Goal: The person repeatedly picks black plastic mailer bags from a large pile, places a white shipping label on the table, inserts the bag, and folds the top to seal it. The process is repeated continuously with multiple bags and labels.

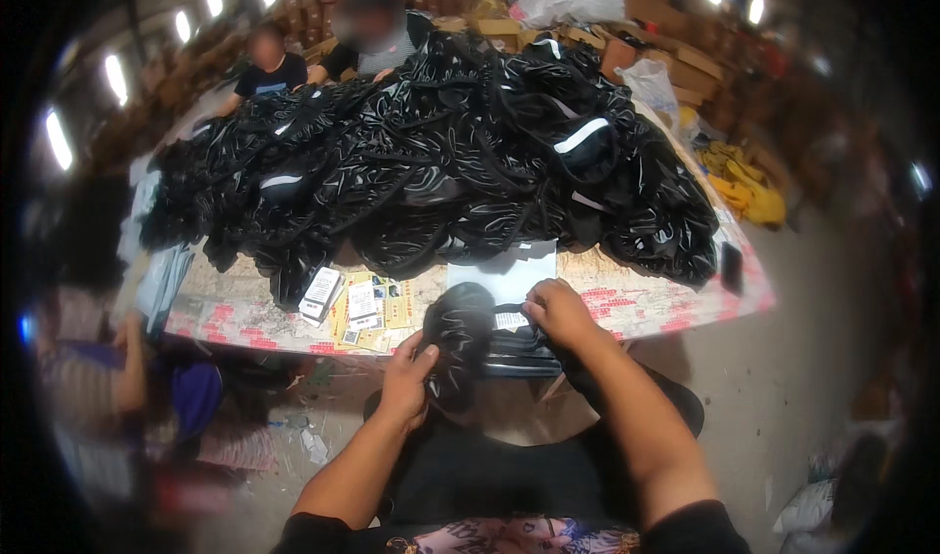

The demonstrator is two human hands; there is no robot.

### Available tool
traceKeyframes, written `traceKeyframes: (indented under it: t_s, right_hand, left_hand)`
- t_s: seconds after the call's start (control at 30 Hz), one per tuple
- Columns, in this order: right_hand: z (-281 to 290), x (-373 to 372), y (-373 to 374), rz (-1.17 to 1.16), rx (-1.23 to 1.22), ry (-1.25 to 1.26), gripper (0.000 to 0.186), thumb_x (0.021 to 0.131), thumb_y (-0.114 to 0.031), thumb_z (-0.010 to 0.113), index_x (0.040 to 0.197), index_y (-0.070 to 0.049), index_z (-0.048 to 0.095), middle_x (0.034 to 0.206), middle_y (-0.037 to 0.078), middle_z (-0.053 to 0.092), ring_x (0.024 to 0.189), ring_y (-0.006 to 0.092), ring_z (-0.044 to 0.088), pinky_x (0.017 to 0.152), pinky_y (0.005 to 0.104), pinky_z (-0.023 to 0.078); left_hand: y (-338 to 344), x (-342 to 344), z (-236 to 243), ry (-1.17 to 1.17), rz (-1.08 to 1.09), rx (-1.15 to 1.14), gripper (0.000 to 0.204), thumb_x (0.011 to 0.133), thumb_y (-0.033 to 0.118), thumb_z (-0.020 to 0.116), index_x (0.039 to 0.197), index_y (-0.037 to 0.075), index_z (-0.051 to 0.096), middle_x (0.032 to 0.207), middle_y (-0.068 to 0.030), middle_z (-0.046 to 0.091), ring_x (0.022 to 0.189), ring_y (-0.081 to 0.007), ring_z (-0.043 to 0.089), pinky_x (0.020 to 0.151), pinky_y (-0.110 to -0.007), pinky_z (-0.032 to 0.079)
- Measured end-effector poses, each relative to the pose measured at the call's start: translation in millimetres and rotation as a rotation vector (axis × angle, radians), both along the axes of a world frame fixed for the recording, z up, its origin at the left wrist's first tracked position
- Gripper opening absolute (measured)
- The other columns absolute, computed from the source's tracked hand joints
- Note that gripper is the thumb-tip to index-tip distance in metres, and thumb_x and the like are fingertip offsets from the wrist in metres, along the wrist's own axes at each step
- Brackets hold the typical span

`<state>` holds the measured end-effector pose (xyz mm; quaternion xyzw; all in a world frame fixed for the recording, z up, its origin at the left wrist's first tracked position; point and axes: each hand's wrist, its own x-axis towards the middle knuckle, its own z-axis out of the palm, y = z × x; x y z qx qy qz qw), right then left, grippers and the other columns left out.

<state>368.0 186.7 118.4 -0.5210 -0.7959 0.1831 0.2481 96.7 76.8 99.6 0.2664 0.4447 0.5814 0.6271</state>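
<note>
My left hand [407, 383] is closed on a dark, glossy black pouch-like piece [458, 339] with a rounded top, held upright at the table's near edge. My right hand [560, 311] pinches the edge of a black item beside it, next to a white printed label [509, 320]. Whether that item and the glossy piece are joined I cannot tell. Below the right hand lie folded black pieces [524, 363]. Behind both hands a pale blue sheet [501, 272] lies on the table.
A large heap of glossy black pieces [421, 172] covers most of the table [235, 309]. White label stacks [321, 292] and yellow cards [394, 304] lie left of my hands. A phone-like dark object [730, 267] sits at right. Two people [377, 40] sit across; another person [108, 388] is left.
</note>
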Motion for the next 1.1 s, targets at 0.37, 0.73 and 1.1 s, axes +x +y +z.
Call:
traceKeyframes:
  t_s: [0.37,0.73,1.1]
  right_hand:
    - [18,-26,-19,-0.099,0.330,0.125,0.011,0.087,-0.017,0.069,0.093,-0.007,0.070,0.089,0.012,0.065,0.089,0.0324,0.063,0.076,0.0420,0.051]
    - [19,-45,-47,-0.061,0.497,0.064,0.017,0.077,-0.003,0.072,0.093,-0.010,0.071,0.087,0.007,0.062,0.086,0.0306,0.060,0.075,0.0414,0.049]
    - [9,-22,-22,-0.464,-0.854,1.366,0.046,0.098,-0.038,0.063,0.130,-0.007,0.054,0.114,0.008,0.063,0.090,0.0227,0.064,0.073,0.0342,0.054]
  left_hand:
    - [26,-2,29,0.856,-0.418,0.105,0.057,0.092,0.024,0.071,0.139,-0.004,0.053,0.127,-0.0190,0.065,0.111,-0.0249,0.063,0.094,-0.034,0.051]
    - [30,44,25,0.941,-0.142,0.335,0.048,0.096,0.023,0.066,0.132,-0.006,0.056,0.124,-0.0180,0.064,0.113,-0.0255,0.062,0.098,-0.035,0.049]
    - [46,62,18,-0.183,-0.202,-0.132,0.038,0.101,0.013,0.058,0.135,-0.003,0.052,0.123,-0.0137,0.062,0.109,-0.0213,0.062,0.092,-0.033,0.053]
